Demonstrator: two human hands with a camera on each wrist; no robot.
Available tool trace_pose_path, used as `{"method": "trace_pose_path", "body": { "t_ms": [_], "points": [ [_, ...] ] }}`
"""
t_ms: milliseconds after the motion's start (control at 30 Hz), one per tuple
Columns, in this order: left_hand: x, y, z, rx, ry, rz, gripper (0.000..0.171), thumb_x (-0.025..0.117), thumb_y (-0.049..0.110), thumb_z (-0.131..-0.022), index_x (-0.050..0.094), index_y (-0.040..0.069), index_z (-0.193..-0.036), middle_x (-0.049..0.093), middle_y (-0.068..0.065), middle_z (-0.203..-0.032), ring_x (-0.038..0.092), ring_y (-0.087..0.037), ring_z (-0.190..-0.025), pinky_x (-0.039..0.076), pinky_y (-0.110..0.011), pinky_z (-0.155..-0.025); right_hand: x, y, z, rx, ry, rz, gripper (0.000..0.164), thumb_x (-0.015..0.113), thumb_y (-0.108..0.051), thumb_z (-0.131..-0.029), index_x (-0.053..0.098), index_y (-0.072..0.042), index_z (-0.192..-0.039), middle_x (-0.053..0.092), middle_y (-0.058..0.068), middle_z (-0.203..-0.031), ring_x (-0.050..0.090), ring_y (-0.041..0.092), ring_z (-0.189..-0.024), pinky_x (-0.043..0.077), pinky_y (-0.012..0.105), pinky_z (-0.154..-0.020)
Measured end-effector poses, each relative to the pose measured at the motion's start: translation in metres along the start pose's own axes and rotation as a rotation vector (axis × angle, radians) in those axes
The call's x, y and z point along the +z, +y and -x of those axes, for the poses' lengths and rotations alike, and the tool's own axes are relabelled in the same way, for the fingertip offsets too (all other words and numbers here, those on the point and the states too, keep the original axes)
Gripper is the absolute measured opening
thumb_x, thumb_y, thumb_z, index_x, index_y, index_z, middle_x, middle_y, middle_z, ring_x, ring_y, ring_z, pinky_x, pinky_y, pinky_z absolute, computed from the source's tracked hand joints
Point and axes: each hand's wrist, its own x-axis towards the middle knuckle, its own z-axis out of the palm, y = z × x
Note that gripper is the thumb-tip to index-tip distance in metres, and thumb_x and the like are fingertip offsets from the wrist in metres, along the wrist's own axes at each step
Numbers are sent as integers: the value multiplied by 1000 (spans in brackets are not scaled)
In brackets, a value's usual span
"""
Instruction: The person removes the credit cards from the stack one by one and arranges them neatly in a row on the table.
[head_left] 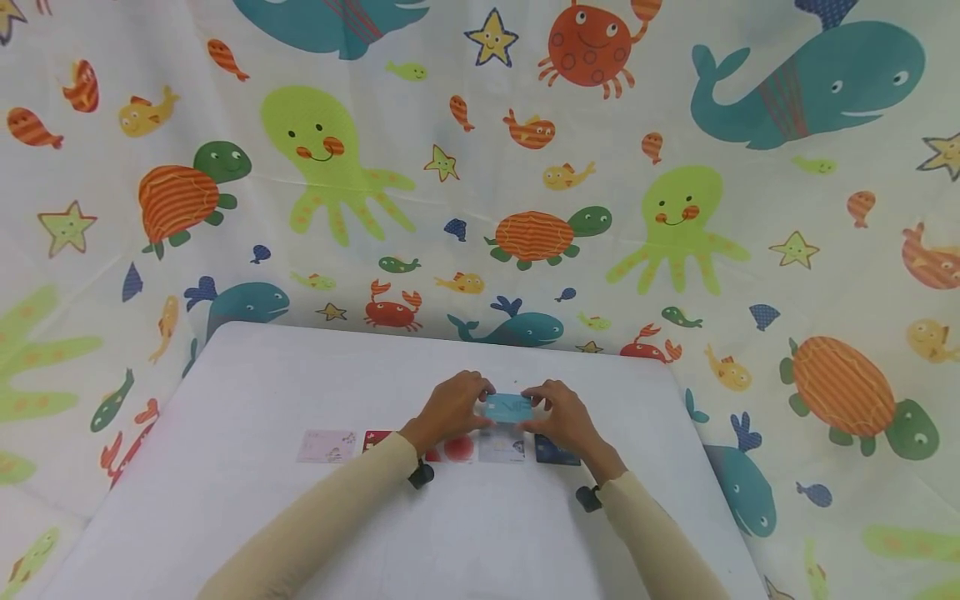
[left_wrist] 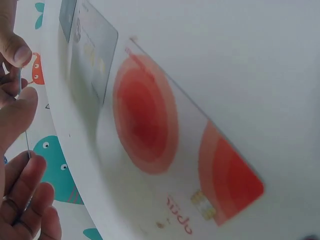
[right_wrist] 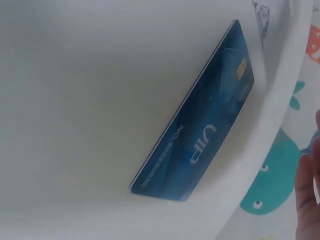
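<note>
In the head view, a light-blue card [head_left: 508,408] marked VIP is held up over the table between both hands. My left hand [head_left: 452,406] pinches its left end between thumb and fingers. At its right end, my right hand [head_left: 564,419] grips it likewise. The left wrist view shows this card nearly edge-on, a thin line between the fingertips. Below the hands lie a white card with red circles [head_left: 459,448], a silvery-white card [head_left: 501,450] and a dark-blue VIP card [right_wrist: 200,125]. The right wrist view catches only part of the right hand, at the edge.
Farther left in the row are a pink card [head_left: 327,447] and a red card [head_left: 375,438], the latter partly behind the left wrist. All lie on a white table [head_left: 225,392]. Behind its far edge hangs a cloth [head_left: 450,208] printed with sea animals.
</note>
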Motion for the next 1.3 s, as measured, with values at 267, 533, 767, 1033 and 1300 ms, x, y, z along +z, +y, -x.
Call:
{"method": "trace_pose_path", "body": {
  "t_ms": [267,533,767,1033,1300],
  "points": [
    [8,10,-3,39,2,-4,52,91,40,-84,73,20,-129,71,6,-106,60,-10,-97,60,-32,-100,-7,9,11,2,15,11,53,97,-34,-78,77,-27,-127,67,-6,-103,59,16,-94,55,29,-82],
    [14,19,-5,78,-1,1,53,90,41,-85,73,20,-130,71,6,-107,61,-8,-97,60,-30,-101,-16,15,22,18,5,19,53,97,-33,-78,76,-27,-127,67,-4,-105,60,17,-96,55,29,-82],
    [17,30,-5,101,18,21,51,91,39,-85,74,19,-128,73,4,-109,62,-10,-100,60,-31,-100,-22,23,29,42,-3,22,53,97,-33,-78,75,-29,-127,67,-5,-106,60,16,-97,57,29,-82],
    [24,38,-9,107,14,17,51,91,40,-85,74,19,-128,73,6,-109,63,-8,-100,59,-29,-100,-28,31,35,41,-1,21,53,96,-33,-80,75,-28,-128,68,-4,-107,60,17,-99,56,30,-82],
    [28,48,-13,148,12,-14,49,91,38,-86,74,17,-128,73,3,-106,62,-9,-96,59,-23,-94,-35,37,42,64,-3,21,52,95,-31,-80,75,-28,-128,67,-3,-106,59,18,-99,54,29,-80]
  ]
}}
